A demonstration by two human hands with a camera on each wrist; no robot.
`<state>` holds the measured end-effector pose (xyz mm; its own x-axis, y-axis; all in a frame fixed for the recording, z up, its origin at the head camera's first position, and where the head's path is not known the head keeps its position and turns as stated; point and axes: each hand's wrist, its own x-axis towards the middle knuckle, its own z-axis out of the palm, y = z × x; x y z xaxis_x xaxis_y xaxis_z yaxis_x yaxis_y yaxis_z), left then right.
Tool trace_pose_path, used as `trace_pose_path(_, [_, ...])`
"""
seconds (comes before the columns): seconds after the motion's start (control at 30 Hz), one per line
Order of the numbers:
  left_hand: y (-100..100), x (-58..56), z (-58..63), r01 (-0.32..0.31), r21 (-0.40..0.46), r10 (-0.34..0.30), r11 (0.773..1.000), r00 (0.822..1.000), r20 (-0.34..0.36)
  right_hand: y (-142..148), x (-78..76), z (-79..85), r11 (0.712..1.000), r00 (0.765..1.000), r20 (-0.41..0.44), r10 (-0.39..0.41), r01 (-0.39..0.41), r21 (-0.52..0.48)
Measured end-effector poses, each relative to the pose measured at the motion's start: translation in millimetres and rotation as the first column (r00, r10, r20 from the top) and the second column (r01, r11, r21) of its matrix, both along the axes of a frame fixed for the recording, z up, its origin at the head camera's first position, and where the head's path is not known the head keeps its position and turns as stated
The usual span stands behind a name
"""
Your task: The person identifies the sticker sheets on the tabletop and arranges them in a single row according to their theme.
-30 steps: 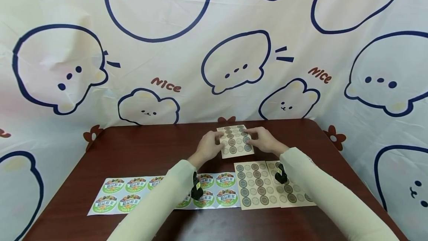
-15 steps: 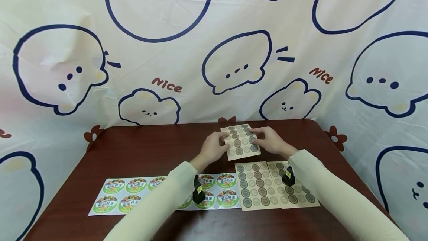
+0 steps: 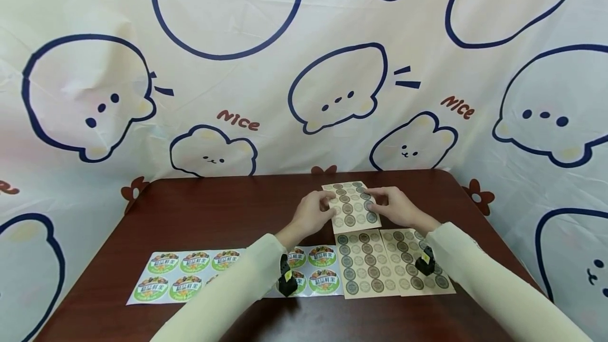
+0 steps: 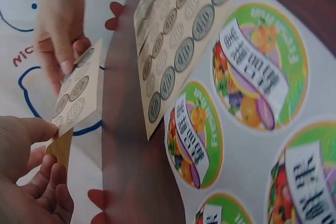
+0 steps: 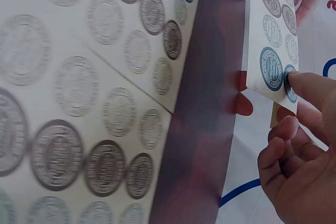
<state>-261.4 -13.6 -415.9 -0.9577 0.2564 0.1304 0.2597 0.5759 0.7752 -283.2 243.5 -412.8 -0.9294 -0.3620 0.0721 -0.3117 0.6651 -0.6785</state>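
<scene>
A small cream sheet of round seal stickers [image 3: 350,206] is held up between both hands near the back of the table. My left hand [image 3: 311,214] pinches its left edge, thumb on the printed face. On the opposite edge my right hand [image 3: 396,207] pinches it, thumb also in front and the other fingers behind, as the right wrist view shows. The held sheet's lower edge overlaps the top of a flat cream sticker sheet [image 3: 364,265] in the head view. A second such sheet [image 3: 413,263] lies right beside that one, partly covered by the right wrist camera.
A white sheet of oval fruit labels [image 3: 178,273] lies left of the cream sheets, partly hidden under the left sleeve [image 3: 233,289]. The dark brown table [image 3: 228,210] ends at a cartoon-printed cloth [image 3: 266,88] behind and at the sides.
Both hands have carried the held sticker sheet to the right, and lately a little nearer me. Its lower edge has come over the top of the flat cream sheet.
</scene>
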Motion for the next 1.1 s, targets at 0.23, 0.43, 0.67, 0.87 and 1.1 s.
trace_pose_path(0.23, [3.3, 5.6, -1.3, 0.055, 0.04, -0.056, 0.998, 0.998, 0.014, 10.9, 10.7, -4.9, 0.999, 1.0, -0.02, 0.023, -0.023, -0.038])
trace_pose_path(0.43, [8.1, 10.3, -0.8, 0.072, 0.069, -0.073, 0.995, 0.997, 0.018, 17.9, 17.8, -1.3, 0.997, 0.999, -0.027, 0.035, -0.037, -0.064])
trace_pose_path(0.67, [16.0, 15.0, -1.8, 0.088, 0.079, -0.09, 0.993, 0.996, 0.026, 27.4, 25.3, 1.9, 0.999, 1.0, -0.024, 0.015, -0.016, -0.047])
trace_pose_path(0.87, [22.3, 18.5, -3.1, 0.102, 0.098, -0.107, 0.99, 0.993, 0.045, 36.7, 28.3, 1.5, 0.999, 1.0, -0.004, 0.005, -0.006, -0.043])
trace_pose_path(1.1, [30.5, 17.3, -3.5, 0.123, 0.105, -0.127, 0.987, 0.991, 0.04, 48.1, 33.3, 2.6, 0.999, 1.0, -0.008, 0.011, -0.011, -0.036])
